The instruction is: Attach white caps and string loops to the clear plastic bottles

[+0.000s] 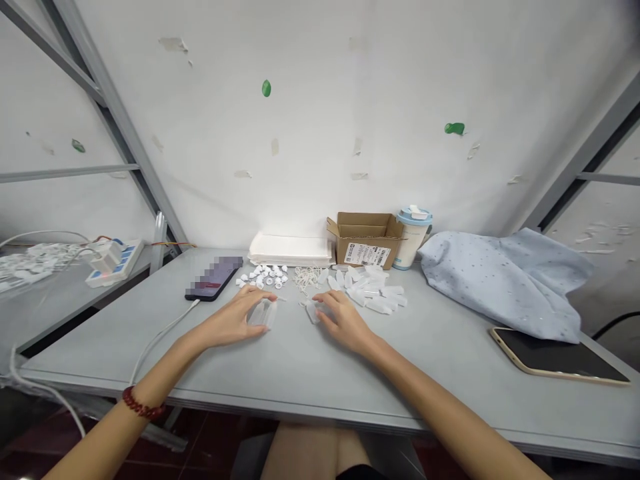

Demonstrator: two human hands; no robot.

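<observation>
On the grey table (300, 380), 2 hands work near the middle: the left hand (233, 320) half-curled around a translucent plastic bottle (263, 315), the right hand (345, 322) loosely cupped against a smaller bottle (313, 311) (its grip unclear). Farther off lie a heap of bottles (367, 290) and white caps (263, 275).

**Two Hands, Two Bottles, One Phone**

My left hand (233, 321) covers one translucent plastic bottle (263, 315); my right hand (345, 323) touches one more (313, 311). Nearby: one black smartphone (214, 279), one brown cardboard box (365, 240), one pale-blue cloth (500, 283), and uncountably many loose translucent bottles (365, 290).
</observation>
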